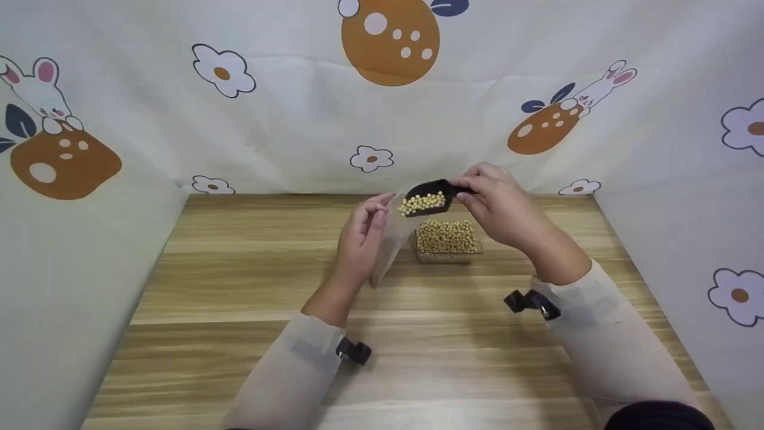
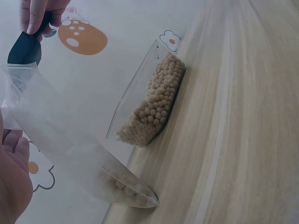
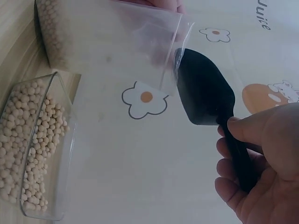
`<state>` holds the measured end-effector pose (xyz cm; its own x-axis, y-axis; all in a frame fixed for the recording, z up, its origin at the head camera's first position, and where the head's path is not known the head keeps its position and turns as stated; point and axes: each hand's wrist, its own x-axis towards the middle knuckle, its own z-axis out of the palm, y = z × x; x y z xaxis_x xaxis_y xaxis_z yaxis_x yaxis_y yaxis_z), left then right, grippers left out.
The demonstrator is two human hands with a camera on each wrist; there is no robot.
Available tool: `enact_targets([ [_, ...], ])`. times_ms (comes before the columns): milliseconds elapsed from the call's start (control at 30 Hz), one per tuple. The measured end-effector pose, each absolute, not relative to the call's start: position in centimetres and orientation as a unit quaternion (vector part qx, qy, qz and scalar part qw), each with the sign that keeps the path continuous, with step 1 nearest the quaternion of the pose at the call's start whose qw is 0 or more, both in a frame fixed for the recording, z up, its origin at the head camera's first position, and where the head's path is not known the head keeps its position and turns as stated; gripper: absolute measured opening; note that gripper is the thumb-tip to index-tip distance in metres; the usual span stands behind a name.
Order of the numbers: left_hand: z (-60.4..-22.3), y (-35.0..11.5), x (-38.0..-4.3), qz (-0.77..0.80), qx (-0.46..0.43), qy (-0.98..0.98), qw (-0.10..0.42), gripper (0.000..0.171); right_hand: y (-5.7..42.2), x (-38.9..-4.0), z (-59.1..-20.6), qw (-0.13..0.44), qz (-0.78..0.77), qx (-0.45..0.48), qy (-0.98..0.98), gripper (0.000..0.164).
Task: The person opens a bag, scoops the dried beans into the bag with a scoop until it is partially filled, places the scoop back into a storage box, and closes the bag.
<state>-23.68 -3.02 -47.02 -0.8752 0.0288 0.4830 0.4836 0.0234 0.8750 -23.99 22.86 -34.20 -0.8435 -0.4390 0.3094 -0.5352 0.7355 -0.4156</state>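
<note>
My right hand (image 1: pixel 498 206) grips the handle of a black scoop (image 3: pixel 205 88) loaded with round yellow beans (image 1: pixel 425 203). The scoop's front edge sits at the mouth of a clear plastic zip bag (image 2: pixel 70 135). My left hand (image 1: pixel 361 239) holds that bag near its top, thumb and fingers at its side. Some beans (image 2: pixel 124 186) lie in the bag's bottom corner, which hangs down close to the table. Just right of the bag stands a clear box (image 1: pixel 447 257) of the same beans, with neither hand on it.
The wood-grain table (image 1: pixel 239 286) lies under both arms. A pale cloth (image 1: pixel 286 119) printed with flowers, rabbits and orange fruit rises at the back and on both sides. Black clips (image 1: pixel 531 303) are fixed at both sleeves.
</note>
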Motion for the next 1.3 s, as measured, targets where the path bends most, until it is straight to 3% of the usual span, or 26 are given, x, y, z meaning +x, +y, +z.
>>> enact_targets([
  [767,-47.2,-2.9,-23.8,-0.693,-0.196,-0.669,0.187,0.016,23.2,-24.5,-34.1,0.111,0.25,0.264,-0.925,0.028],
  [1300,-47.1,-3.1,-23.7,-0.681,-0.181,-0.688,0.177,0.017,26.5,-24.5,-36.0,0.112,0.326,0.2,-0.917,0.03],
])
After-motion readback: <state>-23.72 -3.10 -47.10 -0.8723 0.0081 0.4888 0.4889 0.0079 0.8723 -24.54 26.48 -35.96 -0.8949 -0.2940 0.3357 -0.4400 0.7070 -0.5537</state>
